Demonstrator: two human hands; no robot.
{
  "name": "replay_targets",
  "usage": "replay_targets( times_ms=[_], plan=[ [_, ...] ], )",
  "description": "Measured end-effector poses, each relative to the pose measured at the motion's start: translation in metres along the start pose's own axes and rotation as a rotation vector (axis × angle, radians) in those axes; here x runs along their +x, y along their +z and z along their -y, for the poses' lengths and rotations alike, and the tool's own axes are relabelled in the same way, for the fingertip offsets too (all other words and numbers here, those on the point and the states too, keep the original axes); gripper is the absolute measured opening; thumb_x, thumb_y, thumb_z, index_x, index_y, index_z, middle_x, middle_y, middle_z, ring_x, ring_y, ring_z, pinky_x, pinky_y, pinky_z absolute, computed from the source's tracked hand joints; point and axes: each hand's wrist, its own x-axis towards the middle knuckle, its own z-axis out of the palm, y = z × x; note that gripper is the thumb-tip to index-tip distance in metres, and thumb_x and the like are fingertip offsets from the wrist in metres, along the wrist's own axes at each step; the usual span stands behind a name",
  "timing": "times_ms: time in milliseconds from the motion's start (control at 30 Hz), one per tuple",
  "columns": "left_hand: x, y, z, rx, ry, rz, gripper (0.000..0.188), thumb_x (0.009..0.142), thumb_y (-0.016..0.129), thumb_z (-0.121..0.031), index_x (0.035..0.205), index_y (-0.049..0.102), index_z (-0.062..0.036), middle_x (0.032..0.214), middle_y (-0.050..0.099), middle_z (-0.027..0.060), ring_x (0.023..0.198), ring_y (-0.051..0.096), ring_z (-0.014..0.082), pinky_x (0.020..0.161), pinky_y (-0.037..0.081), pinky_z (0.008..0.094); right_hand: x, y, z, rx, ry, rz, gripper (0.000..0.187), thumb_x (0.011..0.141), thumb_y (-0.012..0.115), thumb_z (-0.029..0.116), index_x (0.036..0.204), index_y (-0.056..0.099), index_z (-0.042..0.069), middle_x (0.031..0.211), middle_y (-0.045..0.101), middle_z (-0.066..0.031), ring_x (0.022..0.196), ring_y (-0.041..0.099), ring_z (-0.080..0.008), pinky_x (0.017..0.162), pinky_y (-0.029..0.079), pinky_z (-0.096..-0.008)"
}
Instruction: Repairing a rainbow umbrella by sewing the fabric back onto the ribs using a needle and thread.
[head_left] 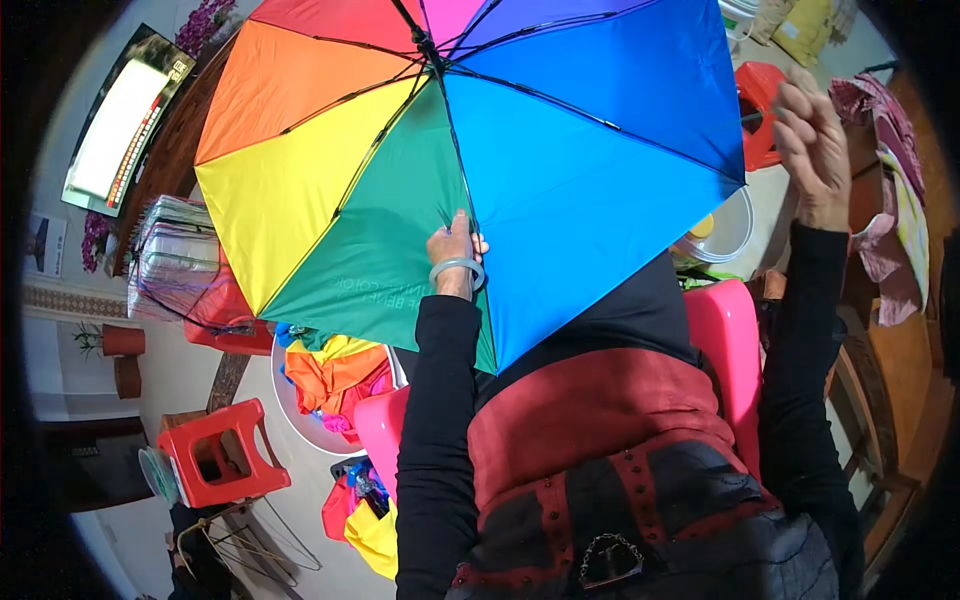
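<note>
An open rainbow-coloured umbrella (570,170) spreads in front of me with its inner side and dark ribs showing. Its shaft and hub (428,48) are at the top of the view. My left hand (457,248), with a pale bangle at the wrist, is closed on a rib where the green and blue panels meet. A small dark thing by its thumb is too fine to make out. Out to the right, apart from the umbrella, my right hand (815,150) is raised with its fingers curled together. Whatever it may pinch is too small to see.
Colourful folded fabric fills a white basin (290,405) at left, with more cloth (372,535) below it. Red stools (222,455) stand at left and upper right. Clear plastic packs (175,255) lie near a lit screen (125,120). A pink chair (728,360) is around me.
</note>
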Motion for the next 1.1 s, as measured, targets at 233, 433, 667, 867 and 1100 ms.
replay_targets(
  times_ms=[233, 433, 667, 867, 1100],
  plan=[
    [0.007, -0.001, 0.003, 0.497, 0.095, -0.057, 0.025, 0.066, 0.067, -0.023, 0.063, 0.052, -0.0026, 0.052, 0.055, 0.0063, 0.04, 0.052, 0.013, 0.037, 0.041, 0.0259, -0.054, 0.008, 0.079, -0.166, -0.331, -0.329, 0.012, 0.087, 0.042, 0.011, 0.095, 0.045, 0.002, 0.065, 0.034, 0.0014, 0.047, 0.03, -0.0062, 0.045, 0.033, -0.0197],
    [0.023, -0.011, 0.018, 0.598, 0.136, -0.065, 0.023, 0.064, 0.067, -0.021, 0.064, 0.054, -0.0019, 0.053, 0.056, 0.0066, 0.042, 0.053, 0.0114, 0.04, 0.043, 0.0252, -0.011, 0.063, 0.001, -0.919, -0.078, -0.408, 0.018, 0.083, 0.05, 0.019, 0.094, 0.051, 0.005, 0.063, 0.043, -0.0003, 0.05, 0.044, -0.0068, 0.045, 0.04, -0.0206],
    [-0.001, -0.005, 0.001, 0.245, 0.032, 0.084, 0.015, 0.073, 0.055, -0.013, 0.063, 0.052, -0.0017, 0.05, 0.053, 0.0064, 0.039, 0.05, 0.0121, 0.034, 0.036, 0.0246, 0.062, 0.024, -0.22, -1.502, 0.219, 0.463, 0.007, 0.071, 0.048, 0.008, 0.067, 0.051, 0.002, 0.06, 0.052, -0.0106, 0.053, 0.051, -0.0214, 0.048, 0.04, -0.0348],
    [0.004, -0.011, 0.002, 0.119, -0.022, 0.049, 0.013, 0.079, 0.05, -0.008, 0.07, 0.049, 0.0008, 0.058, 0.055, 0.0095, 0.042, 0.05, 0.0149, 0.033, 0.033, 0.0246, 0.053, 0.012, -0.322, -1.876, 0.18, 0.12, 0.011, 0.072, 0.049, 0.01, 0.073, 0.059, 0.005, 0.075, 0.06, -0.0174, 0.074, 0.06, -0.0318, 0.06, 0.047, -0.0419],
    [-0.001, -0.011, -0.001, 0.103, -0.041, 0.061, 0.013, 0.08, 0.05, -0.008, 0.072, 0.048, 0.0015, 0.059, 0.055, 0.0101, 0.042, 0.05, 0.0152, 0.033, 0.034, 0.0243, 0.041, 0.03, -0.33, -1.838, 0.279, 0.219, 0.013, 0.073, 0.049, 0.012, 0.077, 0.059, 0.003, 0.081, 0.059, -0.0197, 0.077, 0.06, -0.0333, 0.061, 0.048, -0.0417]
  ],
)
